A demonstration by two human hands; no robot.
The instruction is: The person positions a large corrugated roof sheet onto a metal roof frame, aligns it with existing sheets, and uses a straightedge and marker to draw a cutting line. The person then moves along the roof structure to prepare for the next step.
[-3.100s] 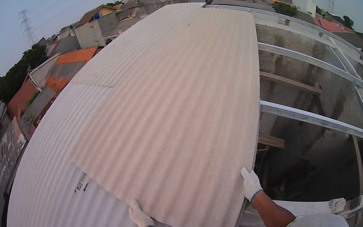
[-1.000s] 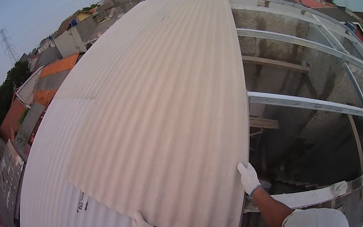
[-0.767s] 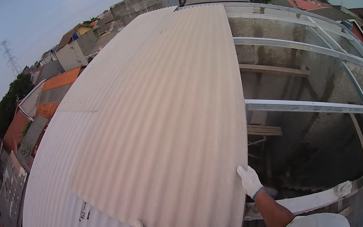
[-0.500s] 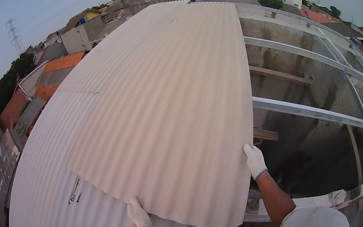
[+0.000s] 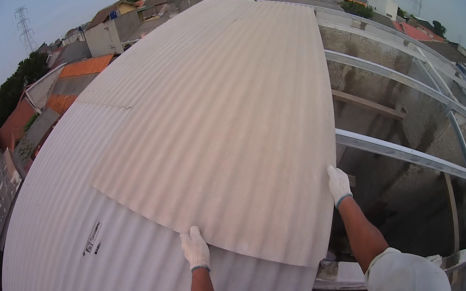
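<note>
A large cream corrugated roofing sheet (image 5: 232,139) lies over paler white corrugated sheets (image 5: 41,223). Its near edge is slightly raised, with shadow beneath it. My left hand (image 5: 195,249), in a white knit glove, grips that near edge, thumb on top and the other fingers mostly hidden. On the sheet's right edge, my right hand (image 5: 339,184), gloved the same way, is closed with its fingers partly out of sight. Dark printed marks (image 5: 93,239) show on the white sheet left of my left hand.
To the right, metal roof beams (image 5: 415,151) span an open gap with a deep drop and a wooden beam (image 5: 368,104) below. A rough concrete ledge (image 5: 343,275) runs by my right arm. Neighbouring orange roofs (image 5: 87,66) lie beyond the left edge.
The cream sheet's near edge has shifted forward over the white sheets, away from me. Both hands have moved forward with it, keeping hold of its edges. The view has turned slightly.
</note>
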